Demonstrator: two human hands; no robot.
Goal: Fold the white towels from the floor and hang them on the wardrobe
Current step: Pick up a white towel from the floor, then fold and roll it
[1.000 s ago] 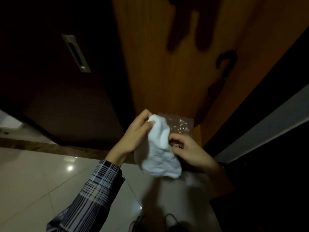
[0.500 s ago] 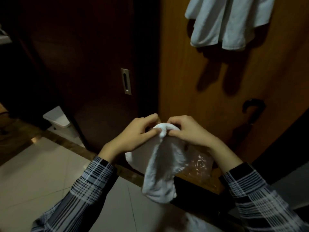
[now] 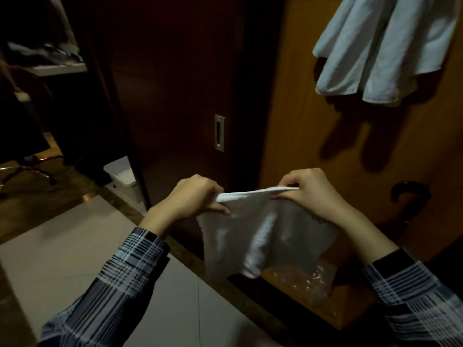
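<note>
Towel [image 3: 263, 236], white and soft, hangs between both hands, below the fingers: the left hand [image 3: 193, 196] and the right hand [image 3: 309, 194] are each closed tight on one end of its upper edge, which is stretched almost straight. To fold it well, I think the corners should meet evenly before the fingers release anything. Its cloth looks thin, limp and a little blurred. Above the right fingers another white towel [image 3: 380, 51] already hangs on the orange wooden wardrobe door [image 3: 295, 136]
</note>
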